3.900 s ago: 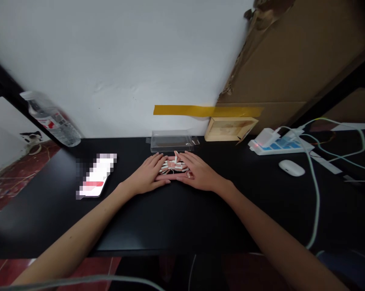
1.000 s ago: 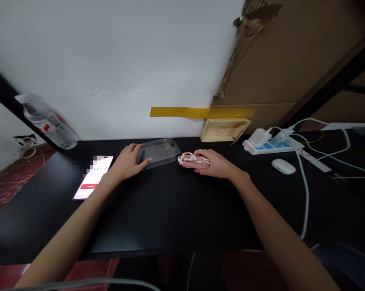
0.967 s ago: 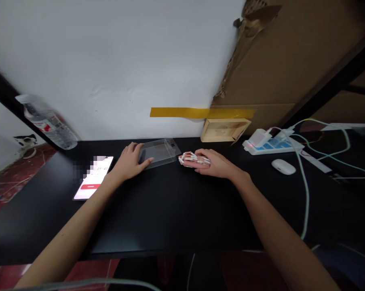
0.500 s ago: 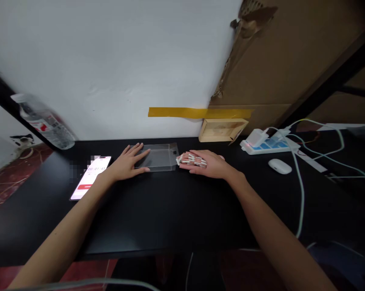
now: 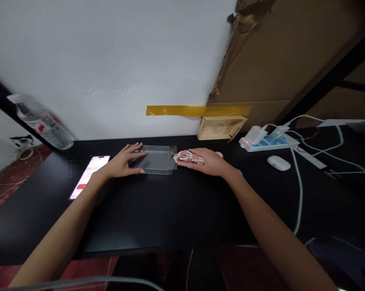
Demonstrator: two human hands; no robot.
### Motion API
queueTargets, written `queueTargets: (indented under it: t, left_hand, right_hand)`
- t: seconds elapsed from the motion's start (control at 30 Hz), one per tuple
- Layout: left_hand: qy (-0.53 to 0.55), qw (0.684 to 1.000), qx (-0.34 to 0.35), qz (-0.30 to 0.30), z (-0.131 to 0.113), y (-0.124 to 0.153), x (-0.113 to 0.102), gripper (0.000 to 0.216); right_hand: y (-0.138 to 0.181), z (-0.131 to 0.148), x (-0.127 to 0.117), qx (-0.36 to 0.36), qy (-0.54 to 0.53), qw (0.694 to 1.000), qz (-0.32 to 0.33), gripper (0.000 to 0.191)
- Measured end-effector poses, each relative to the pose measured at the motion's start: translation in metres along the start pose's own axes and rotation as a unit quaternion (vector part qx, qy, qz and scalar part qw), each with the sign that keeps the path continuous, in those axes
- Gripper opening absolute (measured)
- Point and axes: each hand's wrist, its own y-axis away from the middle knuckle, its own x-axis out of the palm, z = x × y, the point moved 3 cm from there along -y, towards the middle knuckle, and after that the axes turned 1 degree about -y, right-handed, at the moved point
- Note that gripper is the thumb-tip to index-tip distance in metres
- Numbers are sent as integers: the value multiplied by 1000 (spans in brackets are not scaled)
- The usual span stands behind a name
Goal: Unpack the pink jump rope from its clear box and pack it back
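Lying lengthwise between the two hands, the clear plastic box (image 5: 153,160) has come away from the foot of the wall (image 5: 109,72), where it sat at first; both hands were round the pink-and-white bundle (image 5: 190,157) then, and only the right hand (image 5: 210,162) has it now. The left hand (image 5: 121,163) rests on the box's left end, thumb and fingers spread apart. A broad stretch of black desk (image 5: 158,210) runs from the hands down to its front edge, with the phone (image 5: 87,176) (partly hidden by the left forearm (image 5: 70,218)) to the left and the mouse (image 5: 278,163) well apart to the right. The right thumb and fingers are closed around the bundle, whose left end sticks out just beside the box; whether they touch, I cannot tell
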Motion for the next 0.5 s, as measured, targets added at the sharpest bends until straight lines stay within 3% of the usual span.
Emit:
queueTargets:
  t: [0.2, 0.5]
  left_hand:
    - [-27, 999, -19, -33, -7, -2, 6, 78]
    - [-48, 997, -57, -34, -11, -3, 9, 76]
  right_hand:
    - [1, 6, 2, -29, 2, 1000, 3, 55]
    - [2, 11, 2, -35, 8, 999, -8, 55]
